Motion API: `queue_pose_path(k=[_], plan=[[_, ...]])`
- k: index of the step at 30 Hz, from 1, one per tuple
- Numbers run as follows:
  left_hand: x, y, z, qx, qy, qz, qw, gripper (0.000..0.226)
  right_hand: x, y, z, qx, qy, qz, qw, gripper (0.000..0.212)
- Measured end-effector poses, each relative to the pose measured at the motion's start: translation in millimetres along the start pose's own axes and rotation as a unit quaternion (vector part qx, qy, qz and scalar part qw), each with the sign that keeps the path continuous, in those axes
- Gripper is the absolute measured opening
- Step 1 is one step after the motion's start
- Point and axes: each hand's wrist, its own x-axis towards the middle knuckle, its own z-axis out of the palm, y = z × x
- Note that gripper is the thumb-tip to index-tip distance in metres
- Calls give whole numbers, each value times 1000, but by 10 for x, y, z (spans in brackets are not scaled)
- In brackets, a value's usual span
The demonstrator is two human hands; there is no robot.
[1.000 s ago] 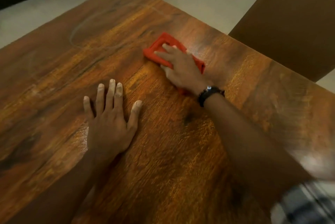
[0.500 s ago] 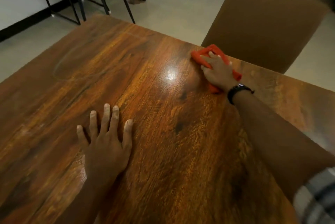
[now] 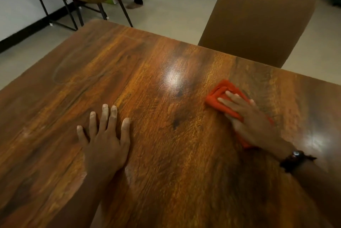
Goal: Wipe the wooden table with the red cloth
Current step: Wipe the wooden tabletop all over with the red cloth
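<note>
Wooden table (image 3: 166, 154) bears left hand (image 3: 106, 146), fingers flat, and right hand (image 3: 254, 122), fingers straight, pressing red cloth (image 3: 219, 96); brown chair (image 3: 258, 23) beyond.

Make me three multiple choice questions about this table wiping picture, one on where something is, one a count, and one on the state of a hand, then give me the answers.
1. Where is the red cloth?
A. Under the left hand
B. Lifted clear of the wooden table
C. On the table, under the right hand

2. How many hands touch the cloth?
A. None
B. One
C. Two

3. How does the left hand lie?
A. Flat on the table, fingers straight
B. Clenched in a fist
C. Pinching the cloth

Answers:
1 C, the right hand's straight fingers press the cloth onto the tabletop.
2 B, only the right hand is on the cloth; the left hand rests apart on bare wood.
3 A, its palm is down and its fingers are extended.
</note>
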Motion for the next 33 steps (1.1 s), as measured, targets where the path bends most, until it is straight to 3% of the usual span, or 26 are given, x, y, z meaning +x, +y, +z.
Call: queue_pose_path(k=[4, 7, 13, 18, 22, 24, 28, 31, 33], plan=[[8, -9, 26, 3, 11, 0, 1000, 70, 615, 608, -379, -36, 32, 109, 993, 49], [8, -6, 39, -2, 14, 0, 1000, 69, 1193, 556, -393, -47, 56, 111, 991, 48], [1, -14, 37, -2, 18, 1, 1000, 64, 1264, -297, 106, -45, -4, 8, 999, 49], [1, -26, 44, -6, 26, -3, 1000, 64, 37, -873, 551, 1, -76, -155, 985, 57], [-21, -5, -23, -53, 48, -7, 997, 67, -846, -717, 491, -15, -139, -227, 964, 64], [-151, 7, -103, -64, 67, 2, 996, 66, -897, -491, 305, -32, -126, -207, 970, 61], [-731, -122, -241, -102, 75, 10, 992, 64, -470, -203, 101, 9, -68, -82, 994, 64], [-1171, -446, -267, -89, 56, 39, 994, 65, -108, -543, 365, -24, -22, -22, 999, 53], [-1358, -656, -237, -78, 41, 42, 995, 65, -61, -1033, 681, -56, -21, -53, 997, 51]])
